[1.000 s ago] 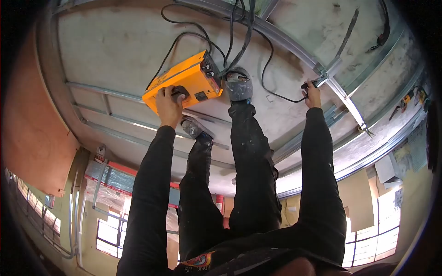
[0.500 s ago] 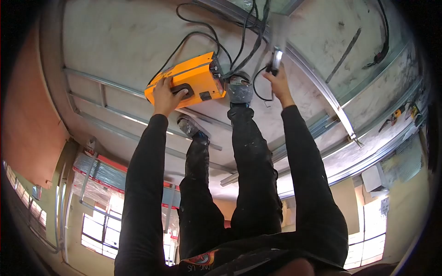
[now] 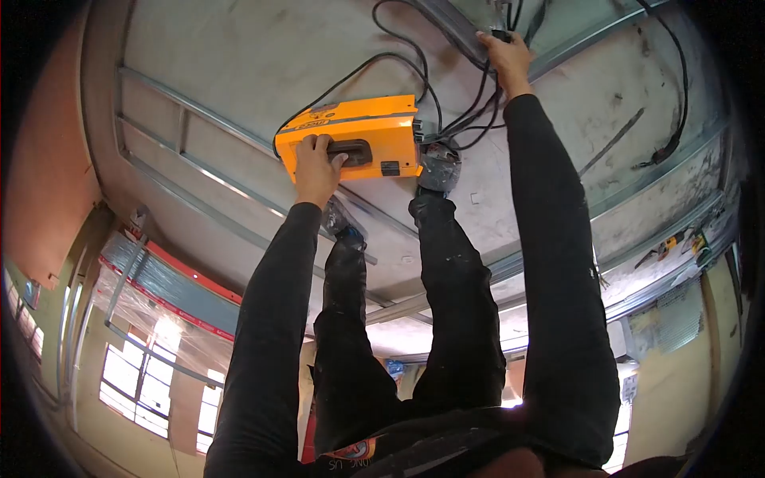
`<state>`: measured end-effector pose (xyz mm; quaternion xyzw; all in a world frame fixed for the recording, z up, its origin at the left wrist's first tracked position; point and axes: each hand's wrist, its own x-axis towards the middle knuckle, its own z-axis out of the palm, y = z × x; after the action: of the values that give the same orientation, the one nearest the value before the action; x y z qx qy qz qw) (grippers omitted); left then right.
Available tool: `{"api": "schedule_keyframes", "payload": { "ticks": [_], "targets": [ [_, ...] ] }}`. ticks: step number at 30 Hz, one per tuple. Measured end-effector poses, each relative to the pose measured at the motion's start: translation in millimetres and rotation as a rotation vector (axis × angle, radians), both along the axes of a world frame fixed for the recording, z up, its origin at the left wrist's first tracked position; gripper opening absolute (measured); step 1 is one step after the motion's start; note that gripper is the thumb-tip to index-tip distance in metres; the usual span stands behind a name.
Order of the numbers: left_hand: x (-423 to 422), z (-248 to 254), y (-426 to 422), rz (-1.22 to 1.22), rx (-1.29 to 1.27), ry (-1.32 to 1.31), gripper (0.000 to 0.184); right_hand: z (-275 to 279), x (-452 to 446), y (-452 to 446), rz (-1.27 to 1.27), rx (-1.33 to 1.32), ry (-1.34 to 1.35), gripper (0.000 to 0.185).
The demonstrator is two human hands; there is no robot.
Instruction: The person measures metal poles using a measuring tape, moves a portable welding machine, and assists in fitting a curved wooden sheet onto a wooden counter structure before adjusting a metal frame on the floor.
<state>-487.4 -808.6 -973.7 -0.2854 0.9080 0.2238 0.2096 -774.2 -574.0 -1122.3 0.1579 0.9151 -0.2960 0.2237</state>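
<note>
Hands apart, left hand [image 3: 318, 174] clasped on orange machine [image 3: 362, 123], right hand [image 3: 511, 60] beyond it, gripping black tool [image 3: 502, 36]

One orange, box-shaped metal machine [image 3: 374, 119]; two bare hands, left [image 3: 316, 173] and right [image 3: 510, 64]; two grey, dust-marked shoes [image 3: 441, 170]; two black-trousered legs [image 3: 454, 271].

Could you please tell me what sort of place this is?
Probably an indoor workshop, or a room under building work; I cannot tell which. A metal frame lies on the floor, the left hand is on an orange machine, and windows show in the walls.
</note>
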Motion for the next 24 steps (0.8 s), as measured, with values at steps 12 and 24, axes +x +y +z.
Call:
{"api": "schedule_keyframes", "payload": {
  "ticks": [12, 24],
  "targets": [
    [30.9, 10.1, 18.6, -0.292, 0.062, -0.059, 0.026, 19.9, -15.6, -1.7, -0.146, -0.239, 0.069, 0.09],
    [23.1, -6.2, 32.1, -0.194, 0.236, -0.134, 0.028, 13.5, -27.2, 15.7, -0.25, -0.945, -0.447, 0.029]
  ]
}}
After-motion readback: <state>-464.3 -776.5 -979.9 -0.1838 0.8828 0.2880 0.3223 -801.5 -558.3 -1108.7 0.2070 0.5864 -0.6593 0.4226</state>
